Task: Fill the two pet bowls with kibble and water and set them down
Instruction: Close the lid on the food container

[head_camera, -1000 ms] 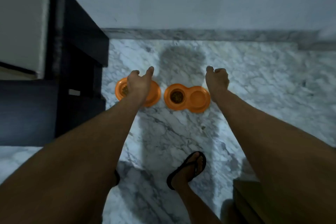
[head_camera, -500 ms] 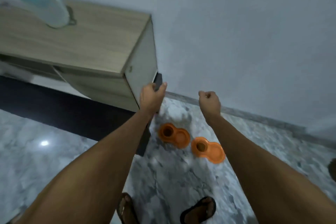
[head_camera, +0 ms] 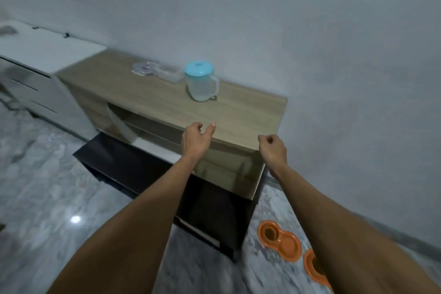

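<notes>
Two orange double pet bowls lie on the marble floor by the wall at the lower right. The nearer-left orange bowl (head_camera: pixel 280 240) shows dark kibble in one cup. The second orange bowl (head_camera: pixel 312 265) is partly hidden behind my right forearm. My left hand (head_camera: pixel 195 141) hovers over the front edge of the wooden cabinet (head_camera: pixel 238 112), fingers loosely curled and holding nothing. My right hand (head_camera: pixel 272 148) is at the cabinet's right corner, curled into a loose fist, empty. A clear pitcher with a teal lid (head_camera: pixel 201 82) stands on the cabinet top, beyond both hands.
A clear lidded container (head_camera: pixel 167 73) and a round clear lid (head_camera: pixel 143 69) lie on the cabinet top behind the pitcher. A white unit (head_camera: pixel 47 55) adjoins the cabinet on the left. A dark low base (head_camera: pixel 133 169) sits under the cabinet. The wall runs along the right.
My view has lifted from the bowls on the floor up to the cabinet top. Both hands rose from floor level to the cabinet's front edge; the bowls stay on the floor.
</notes>
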Demonstrator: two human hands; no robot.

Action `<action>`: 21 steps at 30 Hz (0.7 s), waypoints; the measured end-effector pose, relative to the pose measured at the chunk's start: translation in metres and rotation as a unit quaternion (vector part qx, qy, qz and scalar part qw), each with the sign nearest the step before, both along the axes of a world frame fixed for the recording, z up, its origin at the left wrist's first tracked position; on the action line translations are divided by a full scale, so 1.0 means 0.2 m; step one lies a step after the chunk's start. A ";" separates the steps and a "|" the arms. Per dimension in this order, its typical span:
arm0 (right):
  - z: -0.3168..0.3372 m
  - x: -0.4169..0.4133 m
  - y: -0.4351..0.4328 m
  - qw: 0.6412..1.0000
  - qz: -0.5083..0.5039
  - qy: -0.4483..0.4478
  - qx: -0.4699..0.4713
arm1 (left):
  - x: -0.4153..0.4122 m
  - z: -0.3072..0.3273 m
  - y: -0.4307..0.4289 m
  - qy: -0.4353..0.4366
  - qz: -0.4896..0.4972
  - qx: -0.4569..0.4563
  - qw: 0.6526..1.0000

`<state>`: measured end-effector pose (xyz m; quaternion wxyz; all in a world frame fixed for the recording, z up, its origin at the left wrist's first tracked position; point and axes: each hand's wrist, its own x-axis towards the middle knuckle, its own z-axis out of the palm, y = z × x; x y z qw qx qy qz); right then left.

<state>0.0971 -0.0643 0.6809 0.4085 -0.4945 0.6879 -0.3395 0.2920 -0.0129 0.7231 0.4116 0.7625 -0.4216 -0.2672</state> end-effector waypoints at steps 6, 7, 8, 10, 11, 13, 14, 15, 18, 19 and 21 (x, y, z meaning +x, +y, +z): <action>0.12 0.52 -0.15 0.998 0.048 -0.008 -0.035 | 0.40 0.09 0.00 0.003 0.044 -0.023 0.999; 0.13 0.60 -0.17 0.998 0.053 -0.010 -0.038 | 0.47 0.10 -0.01 0.000 0.050 -0.024 0.998; 0.13 0.69 -0.20 0.997 0.057 -0.013 -0.039 | 0.54 0.10 -0.02 -0.003 0.055 -0.025 0.998; 0.14 0.85 -0.26 0.997 0.066 -0.020 -0.047 | 0.68 0.11 -0.07 -0.006 0.066 -0.028 0.997; 0.14 0.94 -0.28 0.996 0.070 -0.023 -0.050 | 0.75 0.11 -0.10 -0.006 0.072 -0.030 0.997; 0.12 1.10 -0.36 0.995 0.080 -0.027 -0.050 | 0.90 0.10 -0.18 -0.007 0.082 -0.033 0.996; 0.11 1.17 -0.40 0.995 0.085 -0.030 -0.049 | 0.98 0.10 -0.23 -0.009 0.085 -0.032 0.996; 0.10 1.25 -0.45 0.994 0.090 -0.033 -0.048 | 1.05 0.10 -0.28 -0.010 0.085 -0.031 0.996; 0.07 1.50 -0.62 0.993 0.093 -0.048 -0.047 | 1.29 0.10 -0.46 -0.014 0.078 -0.027 0.996; 0.07 1.57 -0.68 0.994 0.090 -0.048 -0.046 | 1.36 0.11 -0.52 -0.017 0.074 -0.019 0.997; 0.07 1.70 -0.79 0.994 0.088 -0.054 -0.045 | 1.49 0.12 -0.63 -0.030 0.063 -0.007 0.998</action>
